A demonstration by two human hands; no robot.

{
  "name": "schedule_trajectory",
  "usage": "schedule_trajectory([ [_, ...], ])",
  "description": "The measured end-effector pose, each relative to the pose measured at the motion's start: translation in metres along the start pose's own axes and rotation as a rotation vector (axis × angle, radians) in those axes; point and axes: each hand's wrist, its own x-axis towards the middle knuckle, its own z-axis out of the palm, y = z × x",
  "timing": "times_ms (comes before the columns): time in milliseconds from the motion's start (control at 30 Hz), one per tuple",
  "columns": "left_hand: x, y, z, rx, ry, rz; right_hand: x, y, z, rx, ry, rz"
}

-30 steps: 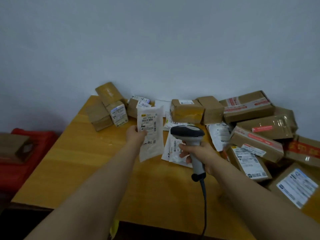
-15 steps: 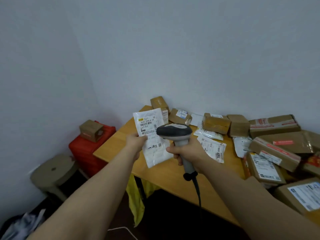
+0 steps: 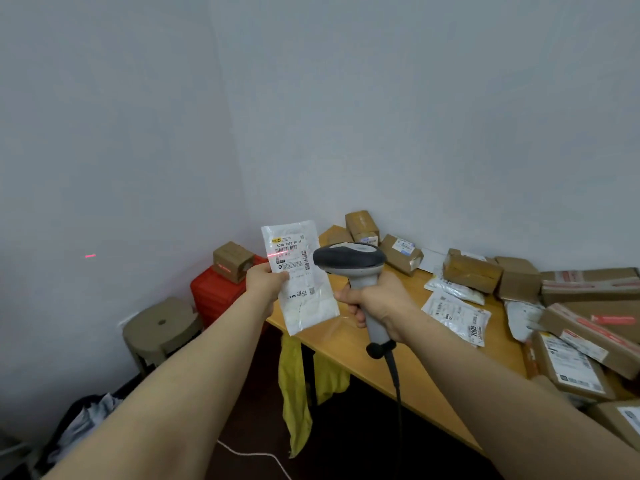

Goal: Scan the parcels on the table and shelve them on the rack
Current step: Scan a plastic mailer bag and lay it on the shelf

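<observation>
Since a second ago my view has swung left onto the side wall (image 3: 104, 133), where a red laser dash (image 3: 90, 255) shows. My left hand (image 3: 265, 280) pinches the white pouch (image 3: 304, 292) upright in the air over the bench (image 3: 398, 368) corner, laser across its label. My right hand (image 3: 375, 301) has its fingers (image 3: 349, 304) clenched round the scanner (image 3: 349, 261), just beside the pouch. Boxes (image 3: 472, 273) crowd the bench farther right

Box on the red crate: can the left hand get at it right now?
Probably not to pick it up. The box lies beyond the left hand with nothing visible between them, but that hand grips the white pouch; it would have to put that down first.
</observation>
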Motion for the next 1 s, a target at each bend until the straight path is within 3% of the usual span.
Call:
schedule_trajectory([
  [400, 0.020, 0.001, -0.058, 0.007, 0.094, 0.007, -0.006, -0.019, 0.041, -0.050, -0.055, -0.037],
  [1000, 0.034, -0.002, -0.087, 0.009, 0.132, 0.002, -0.013, -0.032, 0.073, -0.038, -0.111, -0.025],
])
